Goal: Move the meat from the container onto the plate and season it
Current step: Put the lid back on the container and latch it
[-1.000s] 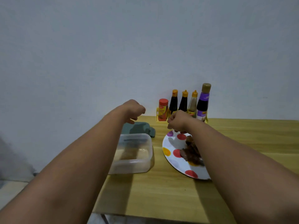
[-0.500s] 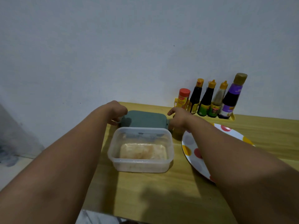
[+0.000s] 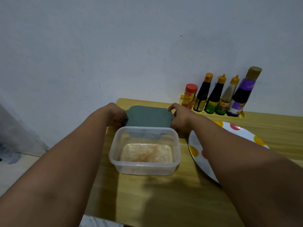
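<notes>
A clear plastic container (image 3: 145,167) stands on the wooden table, with only a reddish smear on its floor. Just behind it lies its grey-green lid (image 3: 148,116). My left hand (image 3: 115,114) grips the lid's left edge and my right hand (image 3: 179,116) grips its right edge. A white plate with coloured dots (image 3: 242,128) lies to the right of the container. My right forearm covers most of the plate, so the meat is hidden.
A red-capped seasoning jar (image 3: 190,95) and several sauce bottles (image 3: 214,95) stand in a yellow rack against the wall at the back right. The table's left edge (image 3: 105,145) runs close beside the container, with floor below.
My view has swung left, bringing the container to the middle. Both hands have moved from above the plate and table to the lid's two sides and closed on it.
</notes>
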The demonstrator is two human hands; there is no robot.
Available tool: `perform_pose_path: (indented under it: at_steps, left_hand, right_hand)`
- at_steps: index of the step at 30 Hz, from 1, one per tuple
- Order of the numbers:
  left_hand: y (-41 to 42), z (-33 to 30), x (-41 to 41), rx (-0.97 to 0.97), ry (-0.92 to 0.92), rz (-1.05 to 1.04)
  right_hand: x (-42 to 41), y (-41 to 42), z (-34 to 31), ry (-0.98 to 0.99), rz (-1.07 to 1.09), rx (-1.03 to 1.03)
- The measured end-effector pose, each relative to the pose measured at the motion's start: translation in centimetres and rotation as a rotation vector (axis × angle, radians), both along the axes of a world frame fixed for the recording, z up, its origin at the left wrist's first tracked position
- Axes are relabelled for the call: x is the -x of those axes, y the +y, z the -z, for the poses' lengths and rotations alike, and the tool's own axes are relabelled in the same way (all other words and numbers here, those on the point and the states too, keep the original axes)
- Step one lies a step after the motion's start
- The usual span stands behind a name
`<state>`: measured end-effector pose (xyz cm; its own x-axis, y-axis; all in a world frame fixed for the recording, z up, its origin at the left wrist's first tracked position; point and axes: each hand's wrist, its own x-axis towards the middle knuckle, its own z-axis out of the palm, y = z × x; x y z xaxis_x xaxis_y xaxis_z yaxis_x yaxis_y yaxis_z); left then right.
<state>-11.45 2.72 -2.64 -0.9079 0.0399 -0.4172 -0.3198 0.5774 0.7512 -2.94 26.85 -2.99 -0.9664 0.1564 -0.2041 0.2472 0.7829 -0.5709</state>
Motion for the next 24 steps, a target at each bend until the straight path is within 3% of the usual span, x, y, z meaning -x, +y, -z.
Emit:
perform_pose_path:
  at_steps: [9,24]
  left_hand:
    - [-0.4,-5.0,0.1,-0.210,0.169,-0.053]
    - [-3.5,-10.2,-6.3,-0.237,0.194,-0.040]
  right_hand:
    - [0.0,0.1,-5.7,0.262,0.068,0.125]
    - [-6.8,-1.7,-10.6,0.303,0.017,0.151]
